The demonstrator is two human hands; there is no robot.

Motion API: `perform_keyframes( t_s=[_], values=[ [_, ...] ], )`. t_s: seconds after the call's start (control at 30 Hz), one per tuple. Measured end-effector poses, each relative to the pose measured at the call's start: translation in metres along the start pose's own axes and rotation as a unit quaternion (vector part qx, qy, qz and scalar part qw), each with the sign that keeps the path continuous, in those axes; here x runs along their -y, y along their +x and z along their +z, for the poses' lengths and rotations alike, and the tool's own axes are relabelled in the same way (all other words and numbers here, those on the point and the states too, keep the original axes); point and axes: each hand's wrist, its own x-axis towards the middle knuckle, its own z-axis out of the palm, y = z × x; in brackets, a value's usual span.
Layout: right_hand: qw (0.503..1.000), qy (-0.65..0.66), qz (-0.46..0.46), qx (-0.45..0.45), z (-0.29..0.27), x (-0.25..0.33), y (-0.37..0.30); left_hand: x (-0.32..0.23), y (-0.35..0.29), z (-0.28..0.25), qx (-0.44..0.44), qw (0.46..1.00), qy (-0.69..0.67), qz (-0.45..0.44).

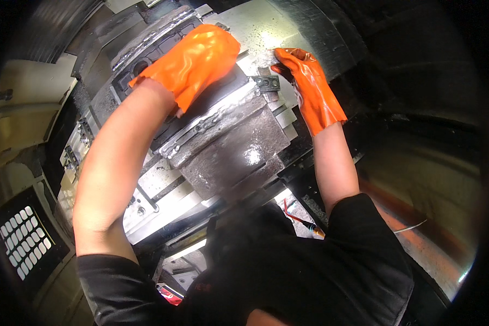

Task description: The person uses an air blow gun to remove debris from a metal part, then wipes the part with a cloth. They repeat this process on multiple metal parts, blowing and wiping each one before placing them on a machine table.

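Note:
My left hand, in an orange rubber glove, is over a grey metal workpiece with recesses and a round hole. The back of the glove hides its fingers, so I cannot tell what it holds. Beyond the workpiece's right edge is my right hand, in a matching wet glove. Its fingers curl toward the thumb, and whatever may be between them is hidden. A small dark clamp block sits just left of this glove, against the workpiece's edge.
Below the workpiece is a wet, rough metal block. A bent metal rod lies at the fixture's lower left. Near my body hangs a red cable with a dark connector. A slotted panel is at far left, and dark machine walls surround everything.

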Motion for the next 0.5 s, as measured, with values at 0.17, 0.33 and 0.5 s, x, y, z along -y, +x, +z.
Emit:
perform_keyframes(
  t_s=[0.17, 0.33, 0.5],
  values=[
    [0.998, 0.018, -0.054, 0.017, 0.005, 0.001, -0.01, -0.027, -0.046, -0.025, -0.18, 0.964, -0.137, -0.139],
    [0.99, -0.065, -0.087, 0.089, 0.027, 0.009, -0.019, -0.097, -0.142, -0.07, -0.224, 0.871, -0.215, -0.38],
    [0.949, -0.111, -0.016, 0.296, 0.102, 0.023, -0.108, -0.172, -0.157, -0.082, -0.251, 0.514, -0.652, -0.497]
  ],
)
